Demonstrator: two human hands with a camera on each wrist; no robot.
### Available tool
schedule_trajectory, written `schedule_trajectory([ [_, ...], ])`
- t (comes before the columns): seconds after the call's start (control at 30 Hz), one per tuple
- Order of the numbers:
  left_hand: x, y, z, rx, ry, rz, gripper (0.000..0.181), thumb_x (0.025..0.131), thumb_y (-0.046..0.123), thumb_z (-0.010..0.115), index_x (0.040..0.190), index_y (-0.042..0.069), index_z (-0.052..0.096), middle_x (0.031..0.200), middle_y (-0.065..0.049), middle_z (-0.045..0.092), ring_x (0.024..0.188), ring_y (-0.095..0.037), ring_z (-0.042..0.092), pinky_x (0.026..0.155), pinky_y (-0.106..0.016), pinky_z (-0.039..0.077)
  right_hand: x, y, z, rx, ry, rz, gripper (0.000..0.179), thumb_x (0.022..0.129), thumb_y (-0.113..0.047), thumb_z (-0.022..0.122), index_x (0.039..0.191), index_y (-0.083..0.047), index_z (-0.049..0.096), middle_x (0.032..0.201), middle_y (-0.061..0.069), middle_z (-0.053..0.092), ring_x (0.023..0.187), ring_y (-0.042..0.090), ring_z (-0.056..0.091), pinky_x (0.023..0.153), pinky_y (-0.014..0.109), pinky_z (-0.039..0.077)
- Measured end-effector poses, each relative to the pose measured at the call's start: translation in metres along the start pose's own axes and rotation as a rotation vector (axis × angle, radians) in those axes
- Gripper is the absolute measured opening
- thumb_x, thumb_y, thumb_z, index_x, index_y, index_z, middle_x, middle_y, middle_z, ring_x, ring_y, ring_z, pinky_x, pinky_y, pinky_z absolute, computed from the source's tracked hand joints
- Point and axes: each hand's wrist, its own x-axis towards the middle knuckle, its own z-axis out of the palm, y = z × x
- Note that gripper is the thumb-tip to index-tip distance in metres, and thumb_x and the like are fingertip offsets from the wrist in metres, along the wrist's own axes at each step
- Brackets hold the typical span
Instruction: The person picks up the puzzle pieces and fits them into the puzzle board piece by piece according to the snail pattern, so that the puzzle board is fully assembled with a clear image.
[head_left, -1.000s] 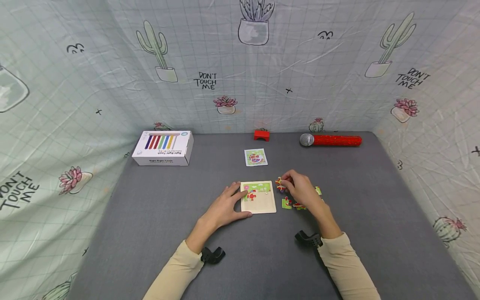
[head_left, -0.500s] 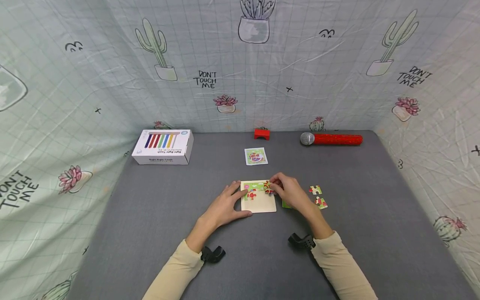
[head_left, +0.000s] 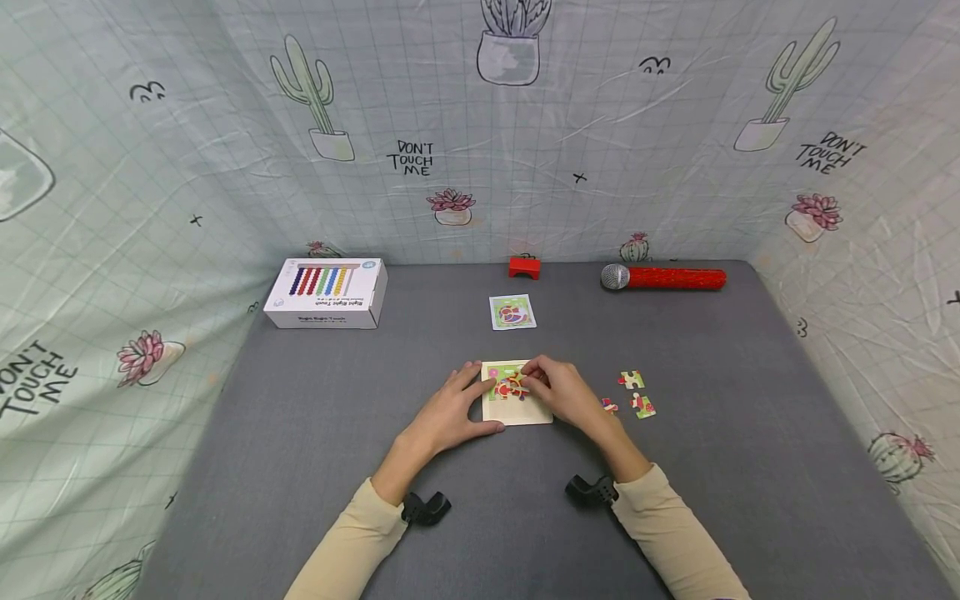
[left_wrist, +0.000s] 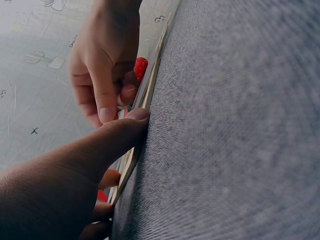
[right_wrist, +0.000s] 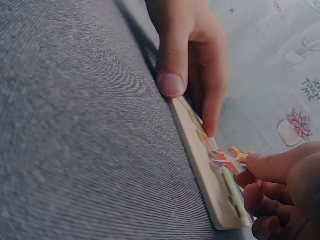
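A puzzle piece was pinched by the right hand just above the tray on the grey table. The tray's left edge was pressed by the left hand, its fingers fairly straight.

**Layout on the grey table**

The square wooden puzzle board lies at the middle of the grey fabric table. The left hand rests at its left edge, and the right hand is over its right part, holding a red and yellow puzzle piece above the board. Three loose colourful puzzle pieces lie to the right. Behind the board lies a small picture card, and further behind a small red block. The white cardboard box stands at the back left, the red cylindrical microphone at the back right.
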Motion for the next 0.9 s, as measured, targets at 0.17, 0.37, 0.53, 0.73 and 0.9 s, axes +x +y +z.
schedule_trajectory([
  [0.17, 0.0003, 0.0000, 0.0004, -0.001, 0.000, 0.000, 0.077, 0.081, 0.058, 0.076, 0.143, 0.016, 0.057, 0.159, -0.016, 0.039, 0.151, -0.033, 0.033, 0.125, -0.048, 0.029, 0.0007, 0.0016, 0.0058, -0.017, 0.010, -0.012, 0.012, 0.094, -0.014, 0.071, 0.101, -0.005, 0.070, 0.086, 0.002, 0.073, 0.076, 0.009, 0.063, 0.069, 0.024, 0.053],
  [0.37, 0.0001, -0.0001, 0.0004, -0.003, 0.009, 0.011, 0.077, 0.081, 0.058, 0.077, 0.143, 0.016, 0.058, 0.158, -0.016, 0.040, 0.150, -0.034, 0.034, 0.124, -0.049, 0.030, 0.0004, 0.0023, 0.0094, -0.060, 0.027, -0.020, 0.012, 0.094, -0.015, 0.071, 0.101, -0.006, 0.071, 0.087, 0.002, 0.071, 0.076, 0.009, 0.062, 0.069, 0.026, 0.053],
  [0.53, 0.0000, -0.0008, 0.0012, -0.001, 0.012, 0.016, 0.076, 0.081, 0.057, 0.077, 0.142, 0.015, 0.058, 0.158, -0.017, 0.040, 0.150, -0.034, 0.034, 0.124, -0.048, 0.030, -0.0007, 0.0008, 0.0089, -0.092, 0.031, -0.031, 0.016, 0.092, -0.017, 0.073, 0.103, -0.006, 0.072, 0.087, 0.001, 0.068, 0.075, 0.008, 0.058, 0.068, 0.026, 0.050],
  [0.73, 0.0003, -0.0012, 0.0008, -0.002, 0.010, 0.017, 0.076, 0.081, 0.056, 0.077, 0.142, 0.015, 0.058, 0.158, -0.017, 0.040, 0.150, -0.034, 0.034, 0.125, -0.048, 0.029, -0.0021, 0.0008, 0.0058, -0.098, -0.012, -0.078, 0.015, 0.088, -0.015, 0.077, 0.101, -0.007, 0.075, 0.087, 0.002, 0.065, 0.076, 0.011, 0.056, 0.068, 0.026, 0.048],
  [0.9, 0.0007, -0.0005, -0.0006, -0.001, 0.007, 0.016, 0.076, 0.081, 0.056, 0.077, 0.142, 0.015, 0.058, 0.158, -0.017, 0.040, 0.150, -0.034, 0.035, 0.125, -0.048, 0.029, -0.0031, 0.0015, 0.0047, -0.128, -0.055, -0.083, 0.019, 0.089, -0.016, 0.077, 0.105, -0.008, 0.076, 0.091, 0.001, 0.063, 0.078, 0.011, 0.054, 0.069, 0.026, 0.047],
])
